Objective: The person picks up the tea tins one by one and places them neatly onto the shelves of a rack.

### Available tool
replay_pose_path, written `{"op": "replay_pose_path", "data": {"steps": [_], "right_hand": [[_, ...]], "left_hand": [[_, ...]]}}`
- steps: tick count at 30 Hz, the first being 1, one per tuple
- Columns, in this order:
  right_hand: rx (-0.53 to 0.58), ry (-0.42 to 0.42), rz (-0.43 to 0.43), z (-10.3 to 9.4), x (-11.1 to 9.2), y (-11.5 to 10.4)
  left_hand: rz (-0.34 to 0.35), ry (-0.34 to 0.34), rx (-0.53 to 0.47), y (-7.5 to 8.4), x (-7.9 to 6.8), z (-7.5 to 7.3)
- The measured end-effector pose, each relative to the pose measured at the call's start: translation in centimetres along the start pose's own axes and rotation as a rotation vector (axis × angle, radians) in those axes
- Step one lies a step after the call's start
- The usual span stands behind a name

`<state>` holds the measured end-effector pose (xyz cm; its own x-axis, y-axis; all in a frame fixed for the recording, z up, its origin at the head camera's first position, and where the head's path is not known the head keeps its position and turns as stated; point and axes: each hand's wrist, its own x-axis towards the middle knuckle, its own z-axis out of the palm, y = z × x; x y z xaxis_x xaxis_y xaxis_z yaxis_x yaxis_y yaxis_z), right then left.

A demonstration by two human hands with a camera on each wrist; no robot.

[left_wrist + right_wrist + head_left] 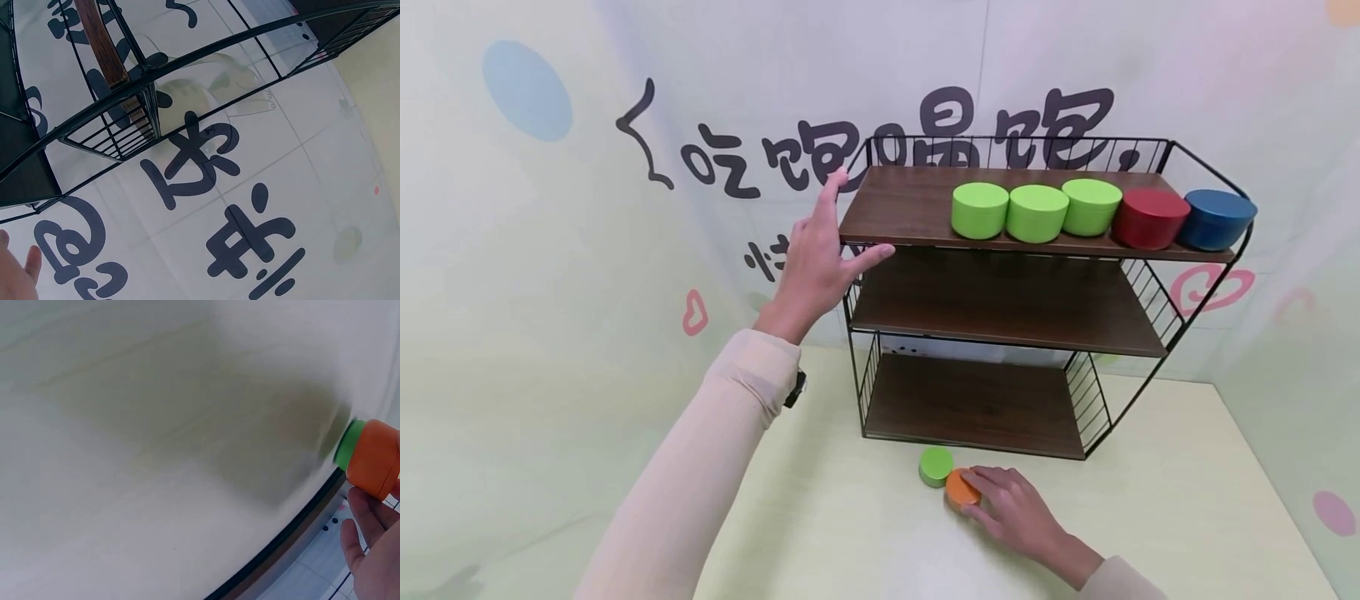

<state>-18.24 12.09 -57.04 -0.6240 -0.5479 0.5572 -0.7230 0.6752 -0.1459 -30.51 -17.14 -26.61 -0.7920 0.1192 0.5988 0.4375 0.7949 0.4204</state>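
On the pale table, my right hand [1011,510] holds an orange round tin [962,490] between thumb and fingers. A green round tin [936,467] stands right beside it, at its far left. The right wrist view shows the orange tin [373,459] with fingertips along its side and the green tin [350,445] partly hidden behind it. My left hand [815,258] is at the top left corner of a three-tier shelf rack [891,200], thumb and fingers spread and fairly straight. Only some of its fingertips enter the left wrist view, near the black wire frame [206,53].
Along the top tier's right part stand several green tins [980,212], a red tin [1150,221] and a blue tin [1216,221]. The middle board [1007,304] and bottom board [973,404] are dark brown. Behind the rack hangs a printed white backdrop [775,67].
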Motion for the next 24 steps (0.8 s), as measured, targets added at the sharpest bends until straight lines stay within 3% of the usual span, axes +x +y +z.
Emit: {"op": "replay_pose_path", "data": {"steps": [8, 16, 24], "right_hand": [[0.000, -0.022, -0.088, -1.1, 0.9, 0.1], [0.009, -0.044, -0.155, -3.6, 3.2, -0.4], [0.024, 0.018, -0.301, -6.0, 5.1, -0.7]], "left_hand": [[0.000, 0.001, -0.001, -0.1, 0.0, 0.0], [0.019, 0.008, 0.000, -0.2, 0.1, -0.1], [0.025, 0.001, 0.008, 0.0, 0.0, -0.2]]}}
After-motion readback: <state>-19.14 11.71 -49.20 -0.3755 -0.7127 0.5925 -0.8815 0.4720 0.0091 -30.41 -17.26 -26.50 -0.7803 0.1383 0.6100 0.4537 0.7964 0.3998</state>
